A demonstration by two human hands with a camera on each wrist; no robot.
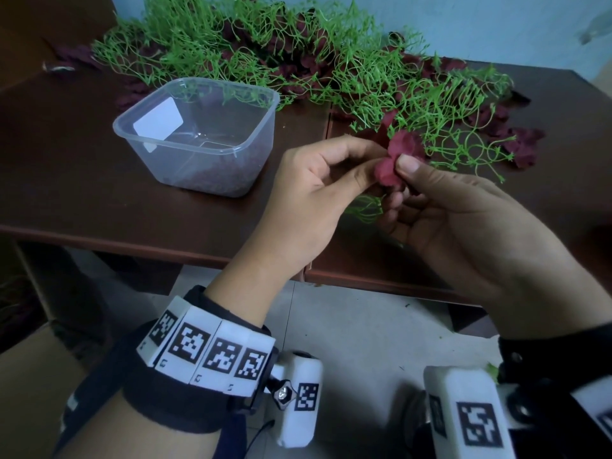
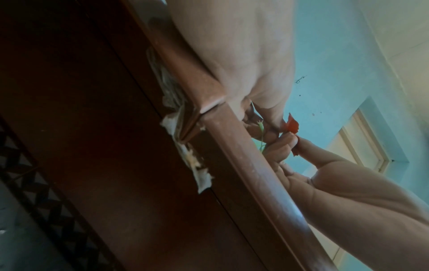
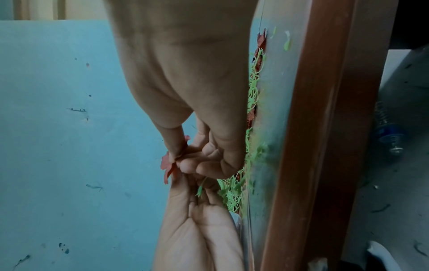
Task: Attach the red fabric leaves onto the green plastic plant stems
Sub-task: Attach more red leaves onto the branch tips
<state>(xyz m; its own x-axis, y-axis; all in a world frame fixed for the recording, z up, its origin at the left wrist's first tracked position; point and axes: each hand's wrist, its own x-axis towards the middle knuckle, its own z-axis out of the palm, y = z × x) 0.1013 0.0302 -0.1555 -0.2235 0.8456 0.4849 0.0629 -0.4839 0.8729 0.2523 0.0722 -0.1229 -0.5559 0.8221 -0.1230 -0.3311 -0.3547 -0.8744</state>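
Meanwhile, beside a clear plastic tub (image 1: pixel 195 104) on the dark table (image 1: pixel 82 180), the left hand (image 1: pixel 318 197) and right hand (image 1: pixel 463 223) together pinch one red fabric leaf (image 1: pixel 394 157) over a green stem (image 1: pixel 364 210), apparently mid-attachment; next, the leaf likely needs pushing onto the stem tip, which is hidden.

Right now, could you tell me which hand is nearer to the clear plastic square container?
Left. The left hand sits just right of the clear plastic square container; the right hand lies farther right.
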